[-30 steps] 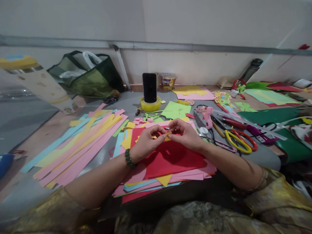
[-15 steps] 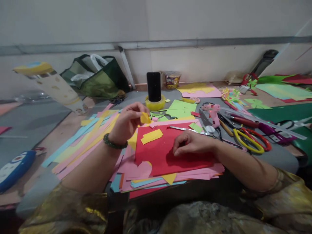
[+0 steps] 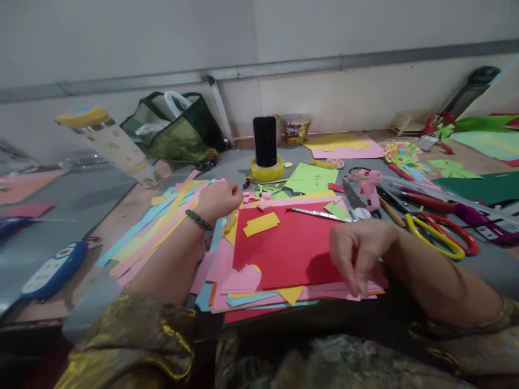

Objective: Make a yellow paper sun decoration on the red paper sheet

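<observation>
- The red paper sheet lies on top of a stack of pink paper at the counter's near edge.
- The left hand is at the red sheet's far left corner, fingers curled inward; I cannot tell whether they pinch anything.
- The right hand is over the red sheet's right edge, fingers bent downward; whether their tips meet or hold something cannot be told.
- A yellow paper piece lies flat on the red sheet, toward its far left corner.
- A thin metal tool lies across the red sheet's far right part, with a green paper scrap beside it.
- Small pink paper curls sit along the red sheet's far edge.
- Left of the red sheet, long paper strips fan out in pink, yellow and blue.
- Right of it are a pink glue gun and scissors with yellow and red handles.
- Beyond it, a smartphone stands upright at a yellow tape roll.
</observation>
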### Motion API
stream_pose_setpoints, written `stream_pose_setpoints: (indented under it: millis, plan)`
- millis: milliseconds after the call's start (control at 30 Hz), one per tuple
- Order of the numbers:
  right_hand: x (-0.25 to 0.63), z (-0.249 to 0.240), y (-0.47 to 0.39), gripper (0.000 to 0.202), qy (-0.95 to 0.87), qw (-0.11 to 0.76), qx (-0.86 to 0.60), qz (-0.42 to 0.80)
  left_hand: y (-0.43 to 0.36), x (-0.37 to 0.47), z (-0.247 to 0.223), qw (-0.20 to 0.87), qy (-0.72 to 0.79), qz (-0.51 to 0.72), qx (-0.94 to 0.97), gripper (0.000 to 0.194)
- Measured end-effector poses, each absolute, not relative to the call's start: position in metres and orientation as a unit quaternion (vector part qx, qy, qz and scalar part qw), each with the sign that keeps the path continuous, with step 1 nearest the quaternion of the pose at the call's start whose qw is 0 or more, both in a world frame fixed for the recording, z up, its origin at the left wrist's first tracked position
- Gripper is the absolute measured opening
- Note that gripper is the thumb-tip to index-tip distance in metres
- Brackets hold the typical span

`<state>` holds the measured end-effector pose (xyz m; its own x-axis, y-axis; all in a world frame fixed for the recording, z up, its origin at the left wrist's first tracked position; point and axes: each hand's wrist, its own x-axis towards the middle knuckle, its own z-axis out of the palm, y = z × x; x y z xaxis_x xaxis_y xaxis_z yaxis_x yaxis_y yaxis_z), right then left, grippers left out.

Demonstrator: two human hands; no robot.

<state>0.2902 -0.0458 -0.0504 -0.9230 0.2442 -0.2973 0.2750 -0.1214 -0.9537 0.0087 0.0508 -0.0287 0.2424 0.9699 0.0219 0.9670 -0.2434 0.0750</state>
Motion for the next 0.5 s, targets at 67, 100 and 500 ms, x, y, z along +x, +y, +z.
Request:
stream_pose_setpoints:
  millis: [67, 100, 500]
  plan:
    - [0.302, -0.046, -0.042, 0.036, 0.656, -0.003, 0.178, -0.733, 0.058, -0.002, -0.027, 0.01, 0.646, 0.095, 0.757, 0.014]
    - [0.305, -0.045, -0.04, 0.035, 0.66, -0.018, 0.182, -0.729, 0.062, -0.009, -0.026, 0.021, 0.648, 0.143, 0.748, 0.014]
    - [0.282, -0.058, -0.038, 0.046, 0.654, -0.047, 0.263, -0.708, 0.053, 0.004, -0.035, 0.039, 0.54, 0.113, 0.833, 0.017]
